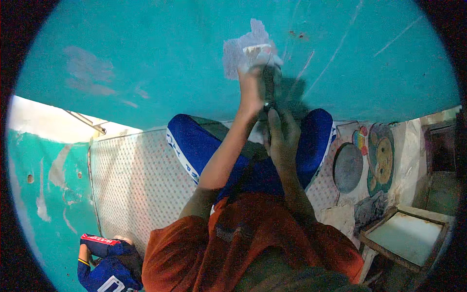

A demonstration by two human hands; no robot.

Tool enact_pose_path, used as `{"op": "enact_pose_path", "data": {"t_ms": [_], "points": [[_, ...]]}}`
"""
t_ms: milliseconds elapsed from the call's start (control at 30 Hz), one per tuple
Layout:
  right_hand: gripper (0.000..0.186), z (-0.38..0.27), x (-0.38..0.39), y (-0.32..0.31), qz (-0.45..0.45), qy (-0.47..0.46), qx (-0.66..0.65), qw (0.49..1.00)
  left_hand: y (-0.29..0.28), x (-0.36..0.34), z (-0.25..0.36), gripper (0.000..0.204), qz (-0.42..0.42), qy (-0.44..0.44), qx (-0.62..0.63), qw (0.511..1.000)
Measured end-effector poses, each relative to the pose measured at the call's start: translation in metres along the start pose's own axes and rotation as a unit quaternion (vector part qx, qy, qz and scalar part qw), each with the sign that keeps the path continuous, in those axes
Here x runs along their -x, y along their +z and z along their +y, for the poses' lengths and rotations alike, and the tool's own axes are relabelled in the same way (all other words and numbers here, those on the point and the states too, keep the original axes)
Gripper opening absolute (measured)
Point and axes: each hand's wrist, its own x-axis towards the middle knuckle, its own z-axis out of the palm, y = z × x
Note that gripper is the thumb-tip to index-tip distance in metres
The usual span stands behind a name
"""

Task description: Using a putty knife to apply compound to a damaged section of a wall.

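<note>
Against the teal wall in front of me, a tool with a dark, straight handle points upward. Its pale head is blurred and meets a greyish-white patch on the wall; its exact kind cannot be made out. My left hand is closed round the upper part from the left side, with its fingertips smeared by motion. Lower down, my right hand is closed at the handle's bottom end, its thumb up against it. Part of the handle is hidden by both hands.
My bent knees in blue trousers flank my arms on a dotted mat. Another person in a blue jersey is at lower left. To the right lie a grey round disc, a bear-faced mat and a wood-framed small table.
</note>
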Motion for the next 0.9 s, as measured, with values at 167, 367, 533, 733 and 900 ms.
{"op": "enact_pose_path", "data": {"t_ms": [167, 367, 533, 733, 900], "points": [[0.02, -0.025, -0.002, 0.008, 0.027, 0.041, 0.007, 0.999, 0.004, -0.002, -0.002, 0.034, -0.003, 0.109, 0.022, 0.994], [0.02, -0.004, -0.005, 0.003, 0.027, 0.01, 0.007, 1.0, 0.004, -0.003, 0.002, 0.033, 0.004, 0.04, -0.008, 0.999], [0.021, -0.019, -0.004, 0.008, 0.034, 0.021, -0.019, 0.999, 0.006, -0.004, 0.012, 0.031, -0.029, 0.095, -0.029, 0.995], [0.022, -0.002, -0.004, -0.001, 0.048, 0.035, 0.003, 0.998, -0.009, -0.008, -0.02, 0.023, -0.062, 0.128, -0.011, 0.99], [0.025, -0.036, 0.001, 0.011, 0.024, 0.04, 0.037, 0.998, -0.012, 0.002, -0.016, 0.021, -0.069, 0.081, 0.011, 0.994]]}}
